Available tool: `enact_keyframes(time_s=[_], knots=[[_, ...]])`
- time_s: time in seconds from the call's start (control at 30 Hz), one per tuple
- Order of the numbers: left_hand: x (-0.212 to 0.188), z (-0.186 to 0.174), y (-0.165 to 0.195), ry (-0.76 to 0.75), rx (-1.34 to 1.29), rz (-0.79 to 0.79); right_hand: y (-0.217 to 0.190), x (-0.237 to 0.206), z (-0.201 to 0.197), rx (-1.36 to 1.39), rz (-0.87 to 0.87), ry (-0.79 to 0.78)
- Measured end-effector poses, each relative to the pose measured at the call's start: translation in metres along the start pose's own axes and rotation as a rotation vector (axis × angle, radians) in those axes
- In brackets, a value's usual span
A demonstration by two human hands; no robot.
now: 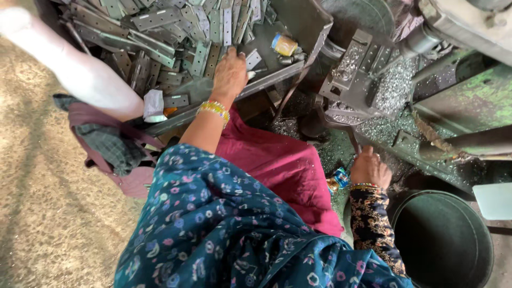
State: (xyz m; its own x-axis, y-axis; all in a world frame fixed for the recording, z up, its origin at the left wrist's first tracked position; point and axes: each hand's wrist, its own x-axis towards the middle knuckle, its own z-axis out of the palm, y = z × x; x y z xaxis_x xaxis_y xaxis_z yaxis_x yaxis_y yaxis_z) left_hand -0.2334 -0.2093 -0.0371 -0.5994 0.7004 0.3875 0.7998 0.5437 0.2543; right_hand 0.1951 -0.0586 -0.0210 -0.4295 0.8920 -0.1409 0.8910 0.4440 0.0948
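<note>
My left hand (230, 72) reaches into a metal tray (306, 24) heaped with several flat grey hinge plates (160, 37); its fingers rest on the plates near one small plate (253, 57), and I cannot tell if it grips any. Bangles circle that wrist (214, 109). My right hand (369, 169) is lower right, fingers curled around a thin metal lever (353, 140) of the press machine (354, 74). A dark patterned sleeve covers that forearm.
A small jar (284, 45) lies in the tray. Metal chips (392, 93) cover the machine bed. A dark round bucket (445, 240) stands at lower right. A white sack (74, 69) and cloths (109, 146) lie left, on bare ground.
</note>
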Motion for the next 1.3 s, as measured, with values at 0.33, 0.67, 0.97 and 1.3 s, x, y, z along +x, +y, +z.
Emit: enact_keyframes(time_s=[0.33, 0.67, 0.97, 1.3], knots=[[0.003, -0.027, 0.108, 0.273, -0.498, -0.053, 0.001, 0.003, 0.031, 0.204, 0.0, 0.062], [-0.047, 0.042, 0.297, 0.052, -0.087, 0.205, -0.009, -0.021, 0.006, 0.174, 0.006, -0.017], [0.004, 0.07, 0.311, -0.02, 0.077, 0.255, 0.008, -0.007, 0.041, 0.176, -0.13, -0.002], [-0.003, 0.069, 0.301, -0.055, 0.0, 0.257, 0.027, 0.006, 0.098, 0.313, -0.033, -0.008]])
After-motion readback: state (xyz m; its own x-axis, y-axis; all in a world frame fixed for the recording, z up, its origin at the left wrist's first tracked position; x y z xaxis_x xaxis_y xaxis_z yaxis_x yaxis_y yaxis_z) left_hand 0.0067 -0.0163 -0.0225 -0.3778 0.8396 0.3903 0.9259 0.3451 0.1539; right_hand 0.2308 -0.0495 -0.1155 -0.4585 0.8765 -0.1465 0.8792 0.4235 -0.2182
